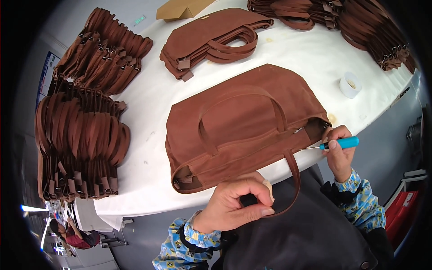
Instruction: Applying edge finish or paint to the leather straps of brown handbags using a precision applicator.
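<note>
A brown handbag (pixel 243 105) lies on its side on the white-covered table, its zippered opening toward me and one looped handle resting on its far panel. In my right hand (pixel 339 150) is a teal-handled tool (pixel 345 142) with a thin metal shaft. The shaft points left, its tip at the bag's near edge by the base of the near strap (pixel 294 173). My left hand (pixel 238 200) is curled at the bag's near side, thumb and forefinger close together, a pale cover on one fingertip. The strap passes behind it; what its fingers hold, if anything, is hidden.
Another brown bag (pixel 216 38) lies at the far side. Stacks of brown bags (pixel 81 139) fill the left edge, with more bags (pixel 375 33) at far right. A small white cup (pixel 350 84) stands on the table (pixel 139 135). A seated person (pixel 74 234) is at lower left.
</note>
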`<state>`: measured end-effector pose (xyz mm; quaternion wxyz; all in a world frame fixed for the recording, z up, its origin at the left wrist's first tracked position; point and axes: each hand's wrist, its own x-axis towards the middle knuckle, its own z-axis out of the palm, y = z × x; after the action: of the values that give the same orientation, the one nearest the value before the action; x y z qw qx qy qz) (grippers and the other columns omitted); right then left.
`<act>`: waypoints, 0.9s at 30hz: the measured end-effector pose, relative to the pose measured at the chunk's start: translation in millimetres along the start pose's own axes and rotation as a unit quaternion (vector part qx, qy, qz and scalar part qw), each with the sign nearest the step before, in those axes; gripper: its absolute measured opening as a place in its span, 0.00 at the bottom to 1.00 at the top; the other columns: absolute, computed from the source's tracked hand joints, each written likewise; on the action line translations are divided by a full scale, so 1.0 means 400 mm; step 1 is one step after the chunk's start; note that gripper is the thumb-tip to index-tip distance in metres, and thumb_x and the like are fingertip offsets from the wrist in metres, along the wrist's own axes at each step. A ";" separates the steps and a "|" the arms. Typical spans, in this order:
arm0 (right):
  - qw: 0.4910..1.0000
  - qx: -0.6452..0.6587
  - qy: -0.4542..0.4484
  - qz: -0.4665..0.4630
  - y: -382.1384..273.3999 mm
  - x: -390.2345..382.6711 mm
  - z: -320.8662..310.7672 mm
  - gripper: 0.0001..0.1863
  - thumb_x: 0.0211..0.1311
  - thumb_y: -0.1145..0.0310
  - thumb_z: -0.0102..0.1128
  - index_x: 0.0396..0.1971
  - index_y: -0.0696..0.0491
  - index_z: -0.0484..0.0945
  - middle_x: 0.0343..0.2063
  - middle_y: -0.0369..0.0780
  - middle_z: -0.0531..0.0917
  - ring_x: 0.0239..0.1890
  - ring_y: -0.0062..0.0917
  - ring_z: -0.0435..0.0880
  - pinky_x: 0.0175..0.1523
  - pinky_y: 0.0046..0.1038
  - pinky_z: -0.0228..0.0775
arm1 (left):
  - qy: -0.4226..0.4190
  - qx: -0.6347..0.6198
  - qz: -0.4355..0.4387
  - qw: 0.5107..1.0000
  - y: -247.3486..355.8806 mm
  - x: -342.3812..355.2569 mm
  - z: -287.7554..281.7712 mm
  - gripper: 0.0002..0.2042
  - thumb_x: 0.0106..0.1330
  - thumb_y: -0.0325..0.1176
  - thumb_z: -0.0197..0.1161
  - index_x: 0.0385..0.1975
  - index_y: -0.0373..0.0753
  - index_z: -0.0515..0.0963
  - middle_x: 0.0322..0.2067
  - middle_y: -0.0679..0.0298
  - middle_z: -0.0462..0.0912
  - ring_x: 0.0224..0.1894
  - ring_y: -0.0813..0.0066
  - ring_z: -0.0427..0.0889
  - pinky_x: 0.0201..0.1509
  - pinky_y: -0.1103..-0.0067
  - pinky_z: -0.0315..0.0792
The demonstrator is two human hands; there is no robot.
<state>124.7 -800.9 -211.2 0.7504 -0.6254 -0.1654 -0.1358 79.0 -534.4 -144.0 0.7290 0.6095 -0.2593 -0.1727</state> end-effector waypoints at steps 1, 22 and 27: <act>1.000 -0.005 -0.007 -0.007 0.003 0.002 -0.001 0.09 0.56 0.69 0.55 0.25 0.56 0.65 0.21 0.37 0.70 0.19 0.14 0.67 0.26 0.14 0.60 | 0.001 -0.003 -0.002 1.000 0.008 0.002 -0.002 0.08 0.51 0.23 0.65 0.30 0.32 0.75 0.31 0.56 0.75 0.31 0.73 0.74 0.34 0.81 0.68; 1.000 -0.016 0.010 -0.024 0.011 0.006 0.014 0.09 0.56 0.68 0.53 0.25 0.55 0.65 0.18 0.36 0.69 0.19 0.15 0.65 0.25 0.15 0.58 | 0.132 -0.328 0.371 0.859 0.152 0.010 0.253 0.20 0.57 0.43 0.59 0.20 0.26 0.77 0.26 0.53 0.78 0.28 0.62 0.76 0.29 0.75 0.73; 0.999 -0.018 0.014 -0.025 0.010 0.000 0.001 0.09 0.56 0.68 0.53 0.25 0.56 0.65 0.19 0.36 0.69 0.19 0.15 0.66 0.25 0.15 0.58 | 0.049 -0.299 0.319 0.898 0.166 -0.010 0.206 0.13 0.53 0.35 0.62 0.16 0.29 0.76 0.22 0.55 0.78 0.26 0.62 0.77 0.28 0.76 0.74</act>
<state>126.3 -799.8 -214.6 0.7374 -0.6328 -0.1679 -0.1661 22.9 -584.9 -69.8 0.9047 0.2551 -0.3400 0.0300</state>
